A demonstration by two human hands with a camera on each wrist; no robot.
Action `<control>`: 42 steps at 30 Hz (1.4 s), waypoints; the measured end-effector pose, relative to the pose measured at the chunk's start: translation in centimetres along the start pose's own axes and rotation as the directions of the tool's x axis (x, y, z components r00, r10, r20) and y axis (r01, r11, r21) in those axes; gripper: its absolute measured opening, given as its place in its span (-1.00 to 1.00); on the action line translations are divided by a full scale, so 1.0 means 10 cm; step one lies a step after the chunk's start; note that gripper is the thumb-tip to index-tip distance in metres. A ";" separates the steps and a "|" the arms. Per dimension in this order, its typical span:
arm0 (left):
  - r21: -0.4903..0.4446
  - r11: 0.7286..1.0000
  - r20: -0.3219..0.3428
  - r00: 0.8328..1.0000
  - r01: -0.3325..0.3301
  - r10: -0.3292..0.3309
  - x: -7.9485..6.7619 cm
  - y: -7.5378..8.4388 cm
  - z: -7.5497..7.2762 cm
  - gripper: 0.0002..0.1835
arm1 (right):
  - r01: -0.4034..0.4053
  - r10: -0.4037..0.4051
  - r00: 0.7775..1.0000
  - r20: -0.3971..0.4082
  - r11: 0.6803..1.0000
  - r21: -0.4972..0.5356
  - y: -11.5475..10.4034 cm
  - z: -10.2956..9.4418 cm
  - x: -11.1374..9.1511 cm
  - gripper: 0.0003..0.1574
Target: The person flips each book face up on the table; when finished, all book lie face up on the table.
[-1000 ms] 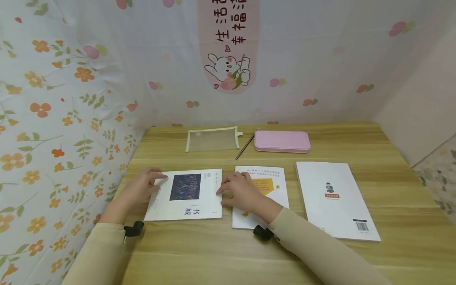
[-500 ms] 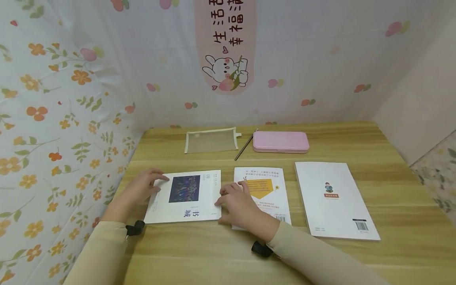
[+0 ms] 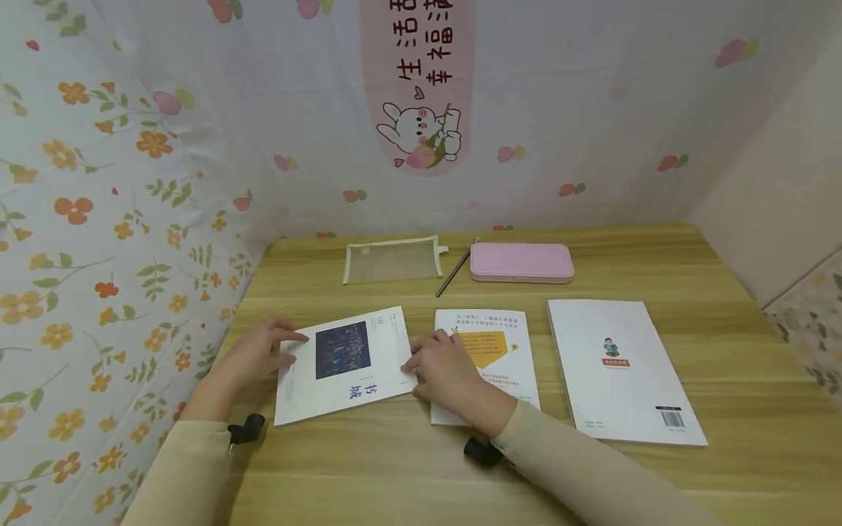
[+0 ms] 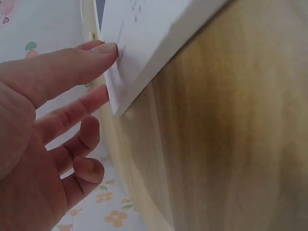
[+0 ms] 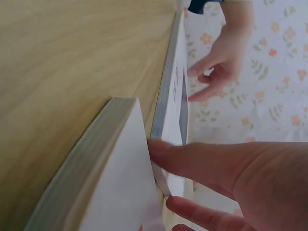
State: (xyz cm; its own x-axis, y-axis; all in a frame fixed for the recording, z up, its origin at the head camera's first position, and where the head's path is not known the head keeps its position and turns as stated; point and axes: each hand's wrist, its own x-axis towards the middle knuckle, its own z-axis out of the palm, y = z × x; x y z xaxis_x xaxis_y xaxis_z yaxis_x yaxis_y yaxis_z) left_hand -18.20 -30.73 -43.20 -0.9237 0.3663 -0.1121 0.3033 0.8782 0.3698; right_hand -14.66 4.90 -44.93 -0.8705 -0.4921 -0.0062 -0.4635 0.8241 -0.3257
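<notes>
Far: we see sheer pouch point(image 3: 393, 263), closed pink case point(image 3: 522, 259) — its contents hidden; near left, left hand point(image 3: 251, 354), right hand point(image 3: 450, 374) narrowly pinch white book point(image 3: 343, 365).

In my head view, the picture-fronted book point(image 3: 343, 358) at seven o'clock looks like smooth, matt paper, as does the white book point(image 3: 625, 387) at four. I see streaked wood grain across the tabletop point(image 3: 368, 475) at six, a smooth, plastic-looking pencil case point(image 3: 522, 261) at three, and a creased cloth backdrop point(image 3: 566, 109) at twelve.
</notes>
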 end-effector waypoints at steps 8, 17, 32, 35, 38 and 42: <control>-0.032 0.997 0.002 0.998 0.064 -0.064 -0.13 0.02 0.01 -0.63 | -0.047 0.048 0.998 -0.042 0.999 0.023 0.02 -0.03 0.11 -0.61; 0.017 0.991 0.017 0.991 0.132 -0.132 -0.17 0.09 0.02 -0.64 | -0.070 0.073 0.995 -0.066 0.997 0.045 0.08 0.00 0.22 -0.69; -0.027 0.988 0.090 0.985 0.153 -0.150 -0.21 0.10 0.02 -0.72 | -0.164 0.168 0.983 -0.079 0.985 0.060 0.19 0.01 0.52 -0.66; -0.050 0.986 0.127 0.980 0.161 -0.154 -0.24 0.14 0.00 -0.70 | -0.176 0.181 0.980 -0.083 0.982 0.067 0.21 0.02 0.58 -0.65; -0.061 0.985 0.155 0.976 0.162 -0.151 -0.25 0.20 -0.02 -0.69 | -0.178 0.185 0.979 -0.089 0.980 0.085 0.23 0.02 0.64 -0.65; -0.076 0.985 0.194 0.972 0.152 -0.135 -0.27 0.25 -0.01 -0.69 | -0.174 0.184 0.978 -0.095 0.979 0.106 0.27 0.00 0.69 -0.65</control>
State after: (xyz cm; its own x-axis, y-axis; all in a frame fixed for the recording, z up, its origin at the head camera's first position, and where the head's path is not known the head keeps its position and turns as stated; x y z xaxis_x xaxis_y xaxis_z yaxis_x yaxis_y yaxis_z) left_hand -14.98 -29.59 -41.86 -0.8931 0.2969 -0.3380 0.1403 0.8977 0.4177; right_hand -21.91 3.71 -45.86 -0.9525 -0.3035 0.0235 -0.2851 0.8624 -0.4184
